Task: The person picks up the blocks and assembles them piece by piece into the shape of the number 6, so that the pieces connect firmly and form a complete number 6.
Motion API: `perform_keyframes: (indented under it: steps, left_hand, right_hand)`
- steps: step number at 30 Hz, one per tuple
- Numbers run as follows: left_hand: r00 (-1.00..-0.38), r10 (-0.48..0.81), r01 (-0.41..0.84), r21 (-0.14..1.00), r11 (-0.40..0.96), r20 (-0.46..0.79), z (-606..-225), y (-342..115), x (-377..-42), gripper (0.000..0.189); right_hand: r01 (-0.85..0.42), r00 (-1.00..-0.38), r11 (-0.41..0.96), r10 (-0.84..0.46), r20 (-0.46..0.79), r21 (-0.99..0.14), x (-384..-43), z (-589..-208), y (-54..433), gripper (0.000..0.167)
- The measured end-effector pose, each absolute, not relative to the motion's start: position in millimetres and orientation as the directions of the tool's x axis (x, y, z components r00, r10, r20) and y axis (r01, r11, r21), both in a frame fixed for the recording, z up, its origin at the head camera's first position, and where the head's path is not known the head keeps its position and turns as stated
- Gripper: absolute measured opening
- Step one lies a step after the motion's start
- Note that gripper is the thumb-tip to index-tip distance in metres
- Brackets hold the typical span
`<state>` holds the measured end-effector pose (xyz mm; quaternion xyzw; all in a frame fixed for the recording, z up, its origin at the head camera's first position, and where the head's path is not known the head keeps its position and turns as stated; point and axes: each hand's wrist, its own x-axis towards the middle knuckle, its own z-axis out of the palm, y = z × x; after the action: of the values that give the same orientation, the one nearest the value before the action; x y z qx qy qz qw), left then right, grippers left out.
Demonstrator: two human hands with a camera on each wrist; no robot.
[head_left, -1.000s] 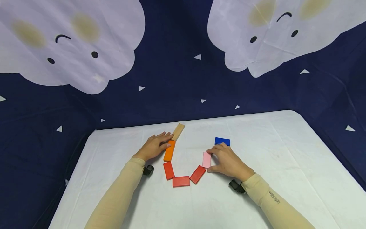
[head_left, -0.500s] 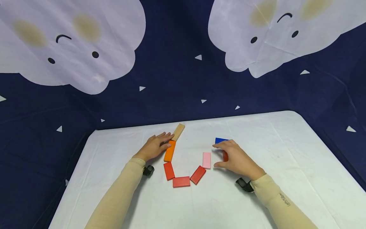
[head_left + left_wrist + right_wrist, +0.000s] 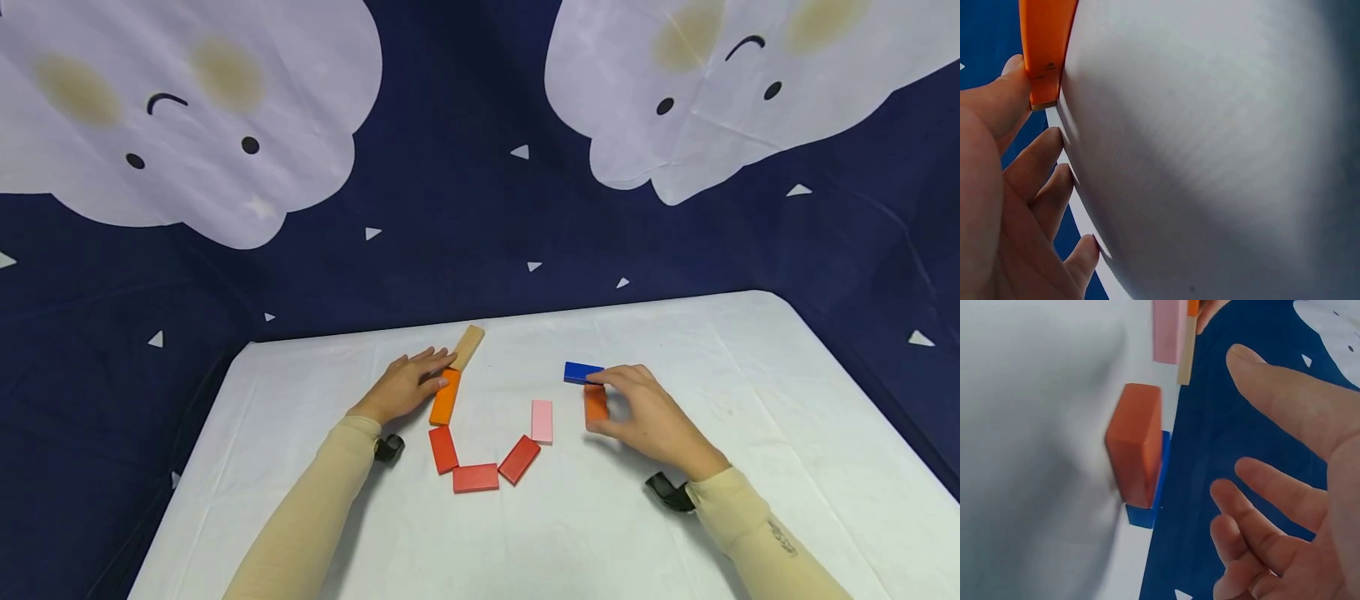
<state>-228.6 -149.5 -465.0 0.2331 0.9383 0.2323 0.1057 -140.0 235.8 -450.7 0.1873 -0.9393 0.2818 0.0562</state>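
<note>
My left hand (image 3: 405, 385), fingers stretched out, touches the orange block (image 3: 446, 398) and the plain wooden block (image 3: 469, 346). In the left wrist view its thumb lies against the end of that orange block (image 3: 1047, 50). My right hand (image 3: 648, 412) hovers around an orange-red block (image 3: 596, 404), thumb on the near side and fingers on the far side. The right wrist view shows these fingers apart from the orange-red block (image 3: 1132, 440), holding nothing. Right behind this block lies a blue block (image 3: 577, 372), partly covered by a fingertip.
A pink block (image 3: 542, 422) ends a curved row on the white table (image 3: 480, 550). Red blocks (image 3: 476, 478) form the bottom of this curve, joining the orange one at left. A dark blue cloth (image 3: 450, 208) with cloud prints hangs behind the table's far edge.
My right hand has let go of the pink block and moved right to the orange-red block, which now shows. My left hand stays where it was.
</note>
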Motion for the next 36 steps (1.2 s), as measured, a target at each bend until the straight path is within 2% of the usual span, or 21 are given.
perform_keyframes:
  steps: [17,23,36]
  left_hand:
    - [-0.872,0.477,0.373,0.483,0.792,-0.108,-466.3,-150.6,-229.4,0.051]
    - [-0.874,0.475,0.374,0.487,0.790,-0.100,-466.1,-150.6,-229.1,0.051]
    - [-0.876,0.471,0.368,0.484,0.794,-0.106,-466.1,-150.1,-228.6,0.052]
  right_hand:
    - [-0.283,-0.958,0.804,-0.214,0.190,-0.522,-138.0,-464.0,238.3,0.069]
    - [-0.272,-0.962,0.816,-0.214,0.169,-0.511,-138.2,-464.4,234.9,0.072]
    - [-0.292,-0.955,0.849,-0.233,0.183,-0.441,-142.6,-471.1,231.0,0.066]
